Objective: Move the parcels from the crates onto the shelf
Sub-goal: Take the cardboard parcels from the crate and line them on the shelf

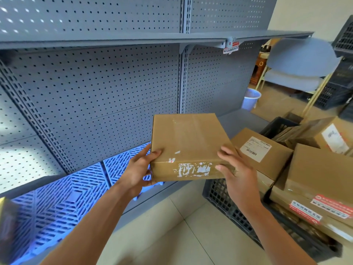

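Both hands, left hand (140,167) and right hand (236,175), gripping parcel (189,144), crate (229,203) full of boxes

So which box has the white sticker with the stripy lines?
Look at the dark crate on the floor, right of the grey shelf. The labelled box sits atop the pile, just behind the right hand. Only it shows a white barcode label on top.

Pale tiled floor (183,236), cream wall (313,14) — beyond, a grey-blue chair (298,60) and a lavender bin (251,99).
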`<state>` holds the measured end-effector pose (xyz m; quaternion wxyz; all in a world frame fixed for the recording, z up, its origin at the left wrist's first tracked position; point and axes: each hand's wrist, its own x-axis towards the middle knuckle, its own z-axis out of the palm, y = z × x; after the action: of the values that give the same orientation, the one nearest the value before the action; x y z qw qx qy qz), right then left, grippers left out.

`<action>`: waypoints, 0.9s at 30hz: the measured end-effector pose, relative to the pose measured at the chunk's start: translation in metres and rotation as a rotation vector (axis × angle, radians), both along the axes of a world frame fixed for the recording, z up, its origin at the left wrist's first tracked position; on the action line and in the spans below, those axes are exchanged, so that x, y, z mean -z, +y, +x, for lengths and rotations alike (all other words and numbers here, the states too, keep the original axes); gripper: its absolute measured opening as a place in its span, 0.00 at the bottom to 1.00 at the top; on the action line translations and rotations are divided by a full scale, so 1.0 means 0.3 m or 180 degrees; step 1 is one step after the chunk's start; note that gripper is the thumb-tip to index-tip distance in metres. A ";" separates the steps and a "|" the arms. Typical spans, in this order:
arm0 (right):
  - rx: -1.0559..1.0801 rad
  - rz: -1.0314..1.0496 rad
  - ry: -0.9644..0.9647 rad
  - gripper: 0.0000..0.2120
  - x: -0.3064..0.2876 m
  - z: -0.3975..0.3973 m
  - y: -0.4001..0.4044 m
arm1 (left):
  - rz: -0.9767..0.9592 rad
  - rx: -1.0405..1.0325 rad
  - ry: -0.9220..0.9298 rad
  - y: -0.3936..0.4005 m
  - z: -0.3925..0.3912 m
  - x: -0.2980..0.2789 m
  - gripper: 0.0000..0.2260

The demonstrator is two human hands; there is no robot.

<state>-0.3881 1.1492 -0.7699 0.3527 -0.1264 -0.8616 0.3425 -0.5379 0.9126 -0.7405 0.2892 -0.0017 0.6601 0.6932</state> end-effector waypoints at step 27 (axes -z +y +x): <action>-0.0113 -0.2090 -0.0810 0.51 -0.002 -0.223 -0.250 | -0.2109 0.0178 0.3494 0.095 0.162 0.123 0.45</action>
<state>-0.4551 1.0742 -0.7692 0.1771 -0.2597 -0.7446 0.5888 -0.4894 0.9411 -0.7773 -0.0887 0.2814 0.8912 0.3446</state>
